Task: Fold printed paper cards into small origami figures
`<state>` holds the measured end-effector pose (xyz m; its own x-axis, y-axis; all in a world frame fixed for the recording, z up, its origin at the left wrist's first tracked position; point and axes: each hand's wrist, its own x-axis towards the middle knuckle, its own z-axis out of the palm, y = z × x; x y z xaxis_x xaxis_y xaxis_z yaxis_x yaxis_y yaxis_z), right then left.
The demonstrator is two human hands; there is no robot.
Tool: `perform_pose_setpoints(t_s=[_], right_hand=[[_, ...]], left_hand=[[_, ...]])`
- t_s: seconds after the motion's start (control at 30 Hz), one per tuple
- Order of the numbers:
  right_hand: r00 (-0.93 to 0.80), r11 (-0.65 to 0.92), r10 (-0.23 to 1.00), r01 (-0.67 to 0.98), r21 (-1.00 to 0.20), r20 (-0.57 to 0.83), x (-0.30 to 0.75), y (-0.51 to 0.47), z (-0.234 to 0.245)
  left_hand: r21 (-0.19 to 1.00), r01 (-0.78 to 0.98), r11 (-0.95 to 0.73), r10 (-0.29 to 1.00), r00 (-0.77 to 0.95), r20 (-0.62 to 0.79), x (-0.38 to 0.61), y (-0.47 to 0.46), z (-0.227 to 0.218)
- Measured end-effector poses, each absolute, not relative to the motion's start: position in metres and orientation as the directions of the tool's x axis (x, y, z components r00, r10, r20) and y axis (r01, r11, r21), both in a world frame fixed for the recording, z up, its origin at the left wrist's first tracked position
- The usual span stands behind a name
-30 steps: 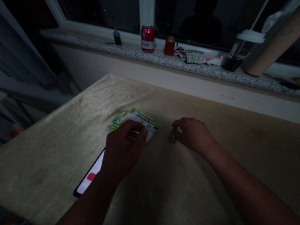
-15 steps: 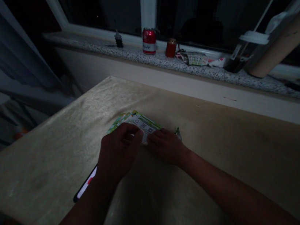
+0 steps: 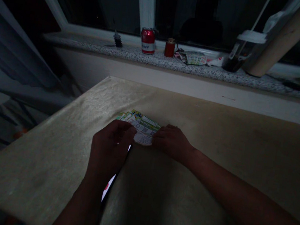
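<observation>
A fanned stack of green-and-white printed sheets point(image 3: 145, 131), with square codes on the top one, lies on the table between my hands. My left hand point(image 3: 111, 142) curls at its left end, thumb and fingertips against the edge; part of the stack is hidden under it. At the right end, the bent fingers of my right hand point(image 3: 172, 142) are closed over the edge. A lit phone point(image 3: 108, 188) with a red mark on its screen rests on the table, partly covered by my left hand and forearm.
The pale-covered table point(image 3: 217, 143) reaches the wall under a granite windowsill point(image 3: 156, 62). On the sill stand a red can point(image 3: 147, 41), a small red jar point(image 3: 170, 48), a crumpled wrapper point(image 3: 194, 58), a lidded cup with a straw point(image 3: 238, 52) and a leaning cardboard tube point(image 3: 283, 41).
My left hand has moved slightly left and my right hand slightly right, baring more of the top sheet. The phone now shows to the right of my left forearm instead of the left.
</observation>
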<state>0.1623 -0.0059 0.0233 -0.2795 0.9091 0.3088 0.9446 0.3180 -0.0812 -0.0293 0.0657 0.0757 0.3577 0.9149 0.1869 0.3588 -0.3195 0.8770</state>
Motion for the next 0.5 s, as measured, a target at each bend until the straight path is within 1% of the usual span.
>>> perform_pose_setpoints(t_s=[0.07, 0.13, 0.27, 0.33, 0.37, 0.4, 0.43, 0.47, 0.5], right_hand=[[-0.239, 0.309, 0.896, 0.941, -0.138, 0.374, 0.164, -0.012, 0.026], [-0.165, 0.284, 0.877, 0.935, -0.212, 0.452, 0.166, -0.022, 0.030], [0.049, 0.215, 0.820, 0.897, -0.386, 0.570, 0.170, -0.052, 0.044], [0.165, 0.181, 0.790, 0.858, -0.481, 0.590, 0.172, -0.072, 0.051], [0.228, 0.157, 0.769, 0.838, -0.522, 0.598, 0.173, -0.082, 0.054], [0.317, 0.123, 0.754, 0.793, -0.597, 0.576, 0.174, -0.092, 0.056], [0.504, 0.077, 0.729, 0.612, -0.787, 0.463, 0.174, -0.102, 0.056], [0.584, 0.052, 0.697, 0.538, -0.841, 0.416, 0.174, -0.112, 0.056], [0.628, 0.035, 0.677, 0.494, -0.869, 0.384, 0.175, -0.121, 0.055]], left_hand=[[0.892, 0.325, -0.314, 0.913, 0.362, 0.190, -0.031, 0.064, 0.076], [0.878, 0.292, -0.378, 0.878, 0.413, 0.240, -0.034, 0.064, 0.076], [0.741, 0.277, -0.611, 0.731, 0.557, 0.394, -0.036, 0.066, 0.079], [0.707, 0.282, -0.649, 0.690, 0.610, 0.389, -0.033, 0.066, 0.078], [0.725, 0.275, -0.631, 0.689, 0.628, 0.361, -0.030, 0.065, 0.076], [0.769, 0.260, -0.585, 0.702, 0.636, 0.319, -0.026, 0.064, 0.074], [0.823, 0.235, -0.517, 0.705, 0.662, 0.254, -0.021, 0.062, 0.070], [0.875, 0.209, -0.438, 0.708, 0.679, 0.192, -0.015, 0.059, 0.066], [0.923, 0.162, -0.350, 0.701, 0.699, 0.143, -0.009, 0.055, 0.062]])
